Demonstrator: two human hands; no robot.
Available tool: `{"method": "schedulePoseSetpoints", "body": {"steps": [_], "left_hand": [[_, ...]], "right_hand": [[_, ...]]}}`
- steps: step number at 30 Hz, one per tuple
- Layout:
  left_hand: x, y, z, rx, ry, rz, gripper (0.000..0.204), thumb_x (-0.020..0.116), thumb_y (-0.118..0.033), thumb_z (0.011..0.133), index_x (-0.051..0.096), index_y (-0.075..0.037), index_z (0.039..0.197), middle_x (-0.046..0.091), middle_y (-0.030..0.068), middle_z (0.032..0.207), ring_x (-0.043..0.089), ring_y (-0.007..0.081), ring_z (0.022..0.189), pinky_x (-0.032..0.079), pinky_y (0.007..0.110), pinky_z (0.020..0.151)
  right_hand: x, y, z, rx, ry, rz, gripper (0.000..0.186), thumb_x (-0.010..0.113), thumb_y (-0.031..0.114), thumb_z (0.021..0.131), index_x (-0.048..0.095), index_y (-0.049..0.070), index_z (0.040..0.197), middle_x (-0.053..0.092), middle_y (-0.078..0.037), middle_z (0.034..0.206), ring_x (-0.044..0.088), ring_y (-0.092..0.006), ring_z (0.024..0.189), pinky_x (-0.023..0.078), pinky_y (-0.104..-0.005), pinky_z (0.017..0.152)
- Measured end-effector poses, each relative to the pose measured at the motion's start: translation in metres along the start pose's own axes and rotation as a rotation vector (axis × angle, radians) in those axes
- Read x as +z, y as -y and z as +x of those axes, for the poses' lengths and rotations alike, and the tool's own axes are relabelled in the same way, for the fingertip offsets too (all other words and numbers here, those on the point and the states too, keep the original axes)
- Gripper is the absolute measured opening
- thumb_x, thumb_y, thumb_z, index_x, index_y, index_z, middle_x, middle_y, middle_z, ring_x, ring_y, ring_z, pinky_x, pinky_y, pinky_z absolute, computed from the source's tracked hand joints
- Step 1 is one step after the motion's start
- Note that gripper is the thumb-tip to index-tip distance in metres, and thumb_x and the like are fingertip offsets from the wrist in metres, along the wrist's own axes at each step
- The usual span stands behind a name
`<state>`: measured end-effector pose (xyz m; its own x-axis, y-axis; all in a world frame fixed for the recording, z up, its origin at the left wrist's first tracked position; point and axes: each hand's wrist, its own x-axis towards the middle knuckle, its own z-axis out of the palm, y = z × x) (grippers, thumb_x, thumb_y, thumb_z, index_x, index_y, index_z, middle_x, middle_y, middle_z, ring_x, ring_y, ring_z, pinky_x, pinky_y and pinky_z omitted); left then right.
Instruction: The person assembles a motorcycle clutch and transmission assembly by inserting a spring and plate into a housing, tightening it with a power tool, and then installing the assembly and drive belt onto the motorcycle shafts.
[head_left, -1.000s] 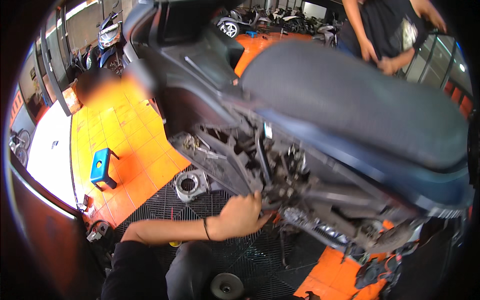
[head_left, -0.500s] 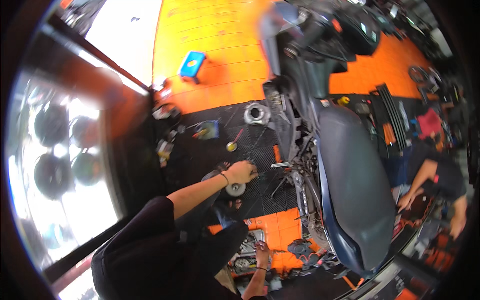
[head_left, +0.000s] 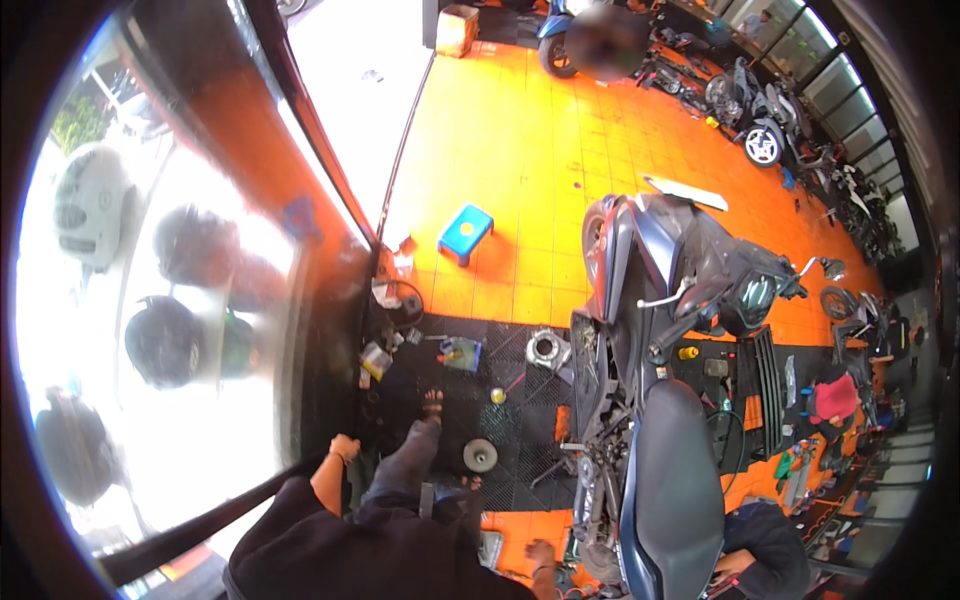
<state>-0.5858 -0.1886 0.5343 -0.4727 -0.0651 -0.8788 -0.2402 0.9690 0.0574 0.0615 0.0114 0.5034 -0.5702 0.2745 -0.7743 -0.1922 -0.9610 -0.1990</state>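
My left hand is at my left side, near my bent leg and the dark glass partition. Its fingers are too small to read, and nothing shows in it. Low in the head view, my right hand hangs above the orange tiles with its fingers loosely apart, holding nothing visible. A round grey metal part with a central hole lies on the black mat by my feet. To the right stands a scooter with a dark seat, its side covers off and frame exposed. A grey metal housing rests left of it.
A blue stool stands on the orange floor ahead. On the mat are a small yellow-topped can and an orange object. Beyond the scooter, a co-worker bends low. More motorbikes line the far right.
My view has tilted up, showing more floor and the scooter's front. My left hand has moved from above the round metal part back to my left side. The co-worker is bent lower.
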Motion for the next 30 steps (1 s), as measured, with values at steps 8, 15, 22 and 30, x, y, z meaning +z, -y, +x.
{"method": "schedulePoseSetpoints", "body": {"steps": [8,15,22,30], "left_hand": [[-0.035,-0.098,-0.013,0.302,0.161,-0.646,0.030,0.061,-0.026,0.098,0.064,0.000,0.112,0.068,0.0058,0.083,0.062,0.0148,0.059,0.051,0.030,0.052],[-0.072,-0.182,-0.001,0.448,0.016,-0.539,0.030,0.062,-0.024,0.097,0.066,0.003,0.110,0.070,0.0076,0.083,0.064,0.0133,0.060,0.050,0.028,0.052],[-0.116,-0.280,-0.009,0.548,-0.080,-0.361,0.035,0.061,-0.028,0.097,0.068,0.005,0.107,0.073,0.0103,0.088,0.069,0.0160,0.072,0.053,0.030,0.060],[-0.136,-0.421,0.036,-0.152,-0.319,-0.515,0.028,0.060,-0.018,0.085,0.073,0.005,0.094,0.071,0.0134,0.088,0.066,0.0231,0.072,0.052,0.045,0.064]], "right_hand": [[0.313,0.188,0.152,-0.633,-0.562,-1.298,0.020,0.059,0.020,0.092,0.063,0.004,0.081,0.063,-0.008,0.067,0.061,-0.0194,0.059,0.047,-0.0360,0.056],[0.466,0.281,0.253,-0.942,-0.578,-1.387,0.027,0.069,0.016,0.090,0.063,0.001,0.111,0.069,-0.015,0.093,0.067,-0.0301,0.087,0.054,-0.0401,0.077],[0.485,0.345,0.442,-0.875,-0.927,-1.119,0.025,0.064,0.023,0.092,0.063,0.001,0.106,0.070,-0.016,0.089,0.067,-0.0331,0.085,0.053,-0.0423,0.076],[0.613,0.497,0.602,-0.074,-0.264,-1.542,0.034,0.060,0.032,0.090,0.069,0.003,0.104,0.073,-0.017,0.093,0.070,-0.0322,0.081,0.055,-0.0393,0.082]]}}
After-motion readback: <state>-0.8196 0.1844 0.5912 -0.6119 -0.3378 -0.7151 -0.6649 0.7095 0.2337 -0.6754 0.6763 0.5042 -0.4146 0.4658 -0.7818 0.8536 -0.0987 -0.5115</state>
